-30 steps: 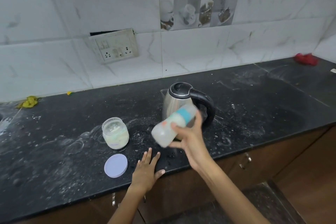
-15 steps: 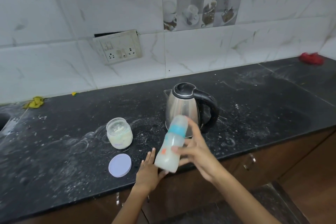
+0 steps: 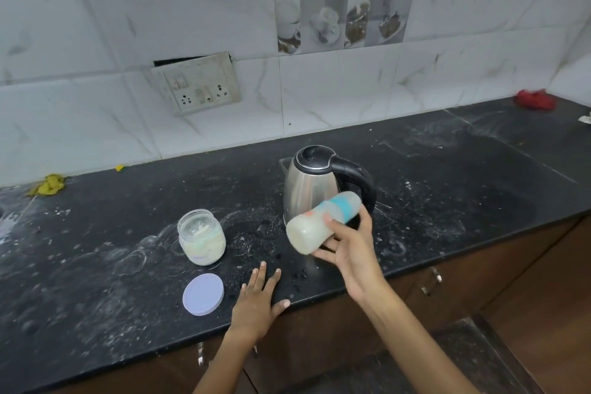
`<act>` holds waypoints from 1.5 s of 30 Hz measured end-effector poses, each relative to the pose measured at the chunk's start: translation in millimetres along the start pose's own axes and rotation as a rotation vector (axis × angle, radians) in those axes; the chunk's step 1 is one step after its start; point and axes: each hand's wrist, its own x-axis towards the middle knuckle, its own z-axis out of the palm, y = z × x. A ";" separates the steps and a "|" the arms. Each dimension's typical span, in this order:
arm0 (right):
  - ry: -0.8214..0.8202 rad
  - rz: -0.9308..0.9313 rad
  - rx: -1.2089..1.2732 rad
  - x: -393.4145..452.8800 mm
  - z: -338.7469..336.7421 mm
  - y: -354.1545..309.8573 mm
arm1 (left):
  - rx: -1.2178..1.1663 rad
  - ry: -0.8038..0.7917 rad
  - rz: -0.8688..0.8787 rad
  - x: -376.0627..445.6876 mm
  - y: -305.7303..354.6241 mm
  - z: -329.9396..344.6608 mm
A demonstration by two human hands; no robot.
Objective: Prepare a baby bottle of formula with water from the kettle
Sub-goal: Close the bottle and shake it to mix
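Gripping the milky, teal-collared plastic baby bottle (image 3: 323, 221), the right hand (image 3: 350, 249) holds it tilted above the speckled black stone counter (image 3: 447, 189), before the steel kettle with black handle (image 3: 315, 184). Left hand (image 3: 259, 305) rests flat, fingers spread, near the round lilac lid (image 3: 203, 294) and open glass powder jar (image 3: 201, 236).

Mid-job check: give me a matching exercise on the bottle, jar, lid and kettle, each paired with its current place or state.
Things:
1. baby bottle
2. formula jar
3. lilac lid
4. kettle

States:
A. lying flat on the countertop, left of the left hand
B. standing upright with its black lid closed
C. tilted in the air, gripped by the right hand
D. standing open, powder inside

Pairs: 1-C, 2-D, 3-A, 4-B
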 end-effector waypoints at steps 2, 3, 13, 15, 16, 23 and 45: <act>-0.057 0.016 -0.066 -5.3 2.3 10.7 | -0.070 0.037 0.006 -1.5 -0.4 3.0; -0.169 0.056 -0.147 -12.4 3.5 17.2 | -0.132 0.073 0.008 -5.7 2.2 1.6; -0.074 -0.032 -0.066 -4.7 -0.4 8.4 | -0.139 0.079 -0.002 1.0 0.7 5.5; -0.313 0.054 -0.250 -14.6 0.4 18.0 | -0.265 0.096 -0.040 -8.6 3.4 4.6; -0.391 0.092 -0.311 -18.3 0.0 21.2 | -0.355 0.122 -0.051 -12.7 4.2 3.7; -0.217 0.138 -0.116 -11.4 1.1 25.9 | -0.045 0.030 -0.001 -0.3 2.6 0.6; -0.441 0.120 -0.324 -11.3 1.6 21.7 | -0.017 -0.021 -0.028 -4.4 5.6 -3.9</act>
